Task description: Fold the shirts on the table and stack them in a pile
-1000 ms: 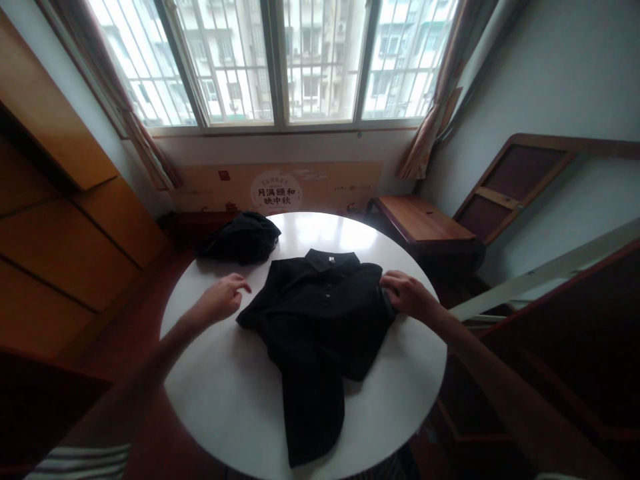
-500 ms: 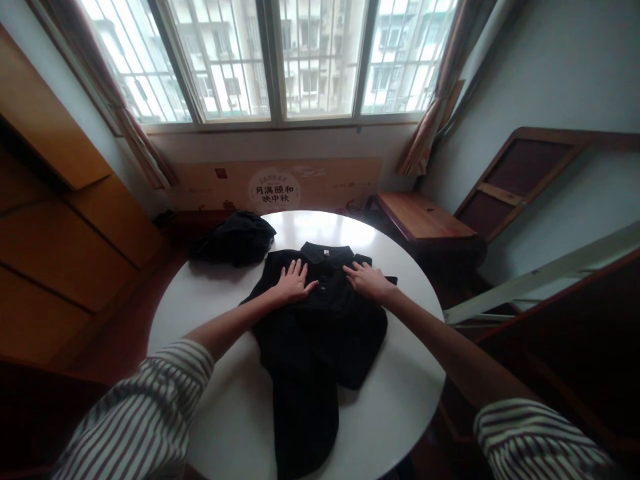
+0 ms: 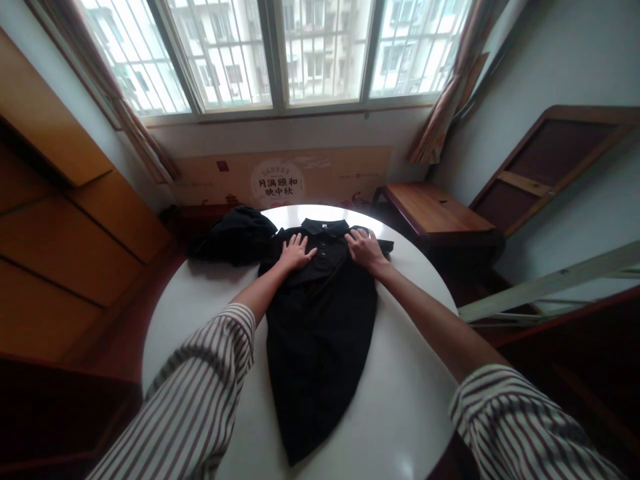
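Observation:
A black polo shirt (image 3: 323, 313) lies front up on the round white table (image 3: 400, 400). Its collar and button placket face the window end, and the lower part narrows to a point towards me. My left hand (image 3: 297, 253) is spread flat on the chest, left of the buttons. On the right shoulder rests my right hand (image 3: 366, 249), its fingers slightly bent and apart; its palm side is hidden. One sleeve (image 3: 387, 247) sticks out past it.
A heap of black cloth (image 3: 233, 237) sits at the table's far left, touching the shirt. Beyond the table are a wooden bench (image 3: 440, 210) on the right and a printed banner (image 3: 330, 177) under the window. Wooden cabinets (image 3: 55, 267) stand on the left.
The shirt has shifted away from me, both hands moving with it. Its lower part has swung and narrowed, with its end now pointed. My right hand's fingers are more bent.

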Demonstrator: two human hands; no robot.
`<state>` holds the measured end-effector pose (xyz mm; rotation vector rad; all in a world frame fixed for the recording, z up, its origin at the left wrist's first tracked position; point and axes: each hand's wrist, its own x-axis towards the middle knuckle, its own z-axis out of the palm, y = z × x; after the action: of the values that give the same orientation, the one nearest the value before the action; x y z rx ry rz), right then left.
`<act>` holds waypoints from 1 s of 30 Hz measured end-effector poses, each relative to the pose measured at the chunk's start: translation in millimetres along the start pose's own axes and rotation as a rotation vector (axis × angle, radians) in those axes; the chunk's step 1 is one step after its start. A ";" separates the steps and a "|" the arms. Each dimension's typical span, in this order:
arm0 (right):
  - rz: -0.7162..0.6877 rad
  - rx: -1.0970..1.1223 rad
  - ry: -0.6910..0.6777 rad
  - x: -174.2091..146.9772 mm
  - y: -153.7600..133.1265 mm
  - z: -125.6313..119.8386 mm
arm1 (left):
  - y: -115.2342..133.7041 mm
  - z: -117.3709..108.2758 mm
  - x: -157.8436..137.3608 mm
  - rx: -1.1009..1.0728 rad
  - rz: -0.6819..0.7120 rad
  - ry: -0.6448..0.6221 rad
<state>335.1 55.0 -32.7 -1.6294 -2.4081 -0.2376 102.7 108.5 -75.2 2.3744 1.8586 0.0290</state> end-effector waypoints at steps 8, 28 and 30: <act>-0.075 0.033 0.125 -140.7 -27.3 -14.8 | 24.1 -33.7 -32.2 0.087 0.056 -0.006; -0.230 0.567 -0.164 -233.1 -131.4 -46.5 | 24.6 -35.8 -315.1 -0.421 0.557 0.093; -0.215 0.590 -0.072 -218.0 -144.6 -48.9 | 23.7 -47.1 -306.8 -0.538 0.511 0.192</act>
<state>283.7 -205.7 -46.6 -1.1320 -2.3820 0.4648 46.7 -189.9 -6.6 2.4116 1.0536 0.7235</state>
